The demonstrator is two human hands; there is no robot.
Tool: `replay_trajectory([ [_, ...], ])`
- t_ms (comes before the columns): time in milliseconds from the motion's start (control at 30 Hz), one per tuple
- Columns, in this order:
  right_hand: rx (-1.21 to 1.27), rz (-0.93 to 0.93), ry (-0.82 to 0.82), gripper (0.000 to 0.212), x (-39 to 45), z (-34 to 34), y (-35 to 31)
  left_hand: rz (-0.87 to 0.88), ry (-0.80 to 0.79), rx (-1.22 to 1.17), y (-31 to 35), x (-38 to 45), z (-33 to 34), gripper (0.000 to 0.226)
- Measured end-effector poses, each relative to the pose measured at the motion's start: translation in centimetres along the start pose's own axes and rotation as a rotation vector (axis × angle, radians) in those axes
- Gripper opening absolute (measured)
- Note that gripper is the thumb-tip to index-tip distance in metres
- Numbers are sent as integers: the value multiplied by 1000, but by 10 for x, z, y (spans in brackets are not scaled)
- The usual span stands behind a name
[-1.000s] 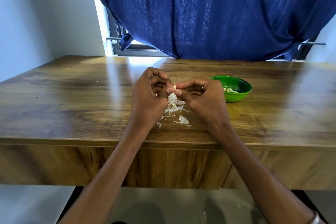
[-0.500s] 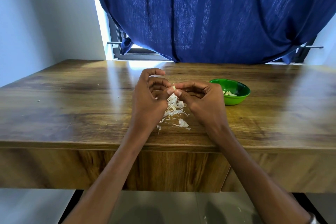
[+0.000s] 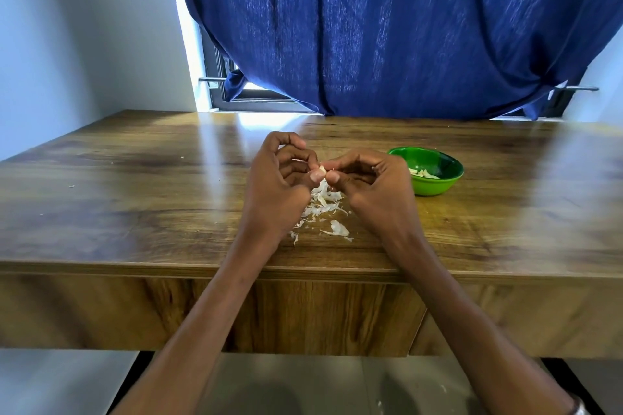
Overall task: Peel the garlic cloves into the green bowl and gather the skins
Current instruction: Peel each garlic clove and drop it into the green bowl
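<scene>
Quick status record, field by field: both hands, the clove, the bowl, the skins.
left hand: pinches the garlic clove at the fingertips
right hand: pinches the same clove from the other side
green bowl: on the table, to the right of the hands; pale peeled pieces inside
skins: loose pile on the table below the hands, a few scraps nearer the front edge
stage: peeling under way, skins not yet gathered

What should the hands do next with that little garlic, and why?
Probably keep pulling the skin off. Both hands, left and right, pinch the clove above the skins on the table, so it seems not yet ready for the bowl.
</scene>
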State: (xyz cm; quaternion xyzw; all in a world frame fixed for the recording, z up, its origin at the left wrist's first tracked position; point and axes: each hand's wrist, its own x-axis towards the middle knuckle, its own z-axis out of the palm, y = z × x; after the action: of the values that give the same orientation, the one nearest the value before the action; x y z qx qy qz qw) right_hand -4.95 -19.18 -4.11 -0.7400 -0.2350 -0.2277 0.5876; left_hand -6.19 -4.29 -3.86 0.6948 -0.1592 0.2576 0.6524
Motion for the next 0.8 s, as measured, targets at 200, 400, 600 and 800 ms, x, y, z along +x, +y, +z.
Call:
replay_trajectory([
  [200, -37, -30, 1, 12, 0, 1, 1, 1, 19, 22, -5, 1, -1, 40],
  [400, -97, -77, 22, 10, 0, 5, 1, -11, 58, 57, -10, 3, 0, 42],
  [600, -142, -83, 20, 7, -1, 8, 0, -47, 53, 55, -10, 4, 1, 43],
  [800, -87, -44, 38, 6, -2, 7, -1, -41, 36, 32, -11, 4, 2, 38],
])
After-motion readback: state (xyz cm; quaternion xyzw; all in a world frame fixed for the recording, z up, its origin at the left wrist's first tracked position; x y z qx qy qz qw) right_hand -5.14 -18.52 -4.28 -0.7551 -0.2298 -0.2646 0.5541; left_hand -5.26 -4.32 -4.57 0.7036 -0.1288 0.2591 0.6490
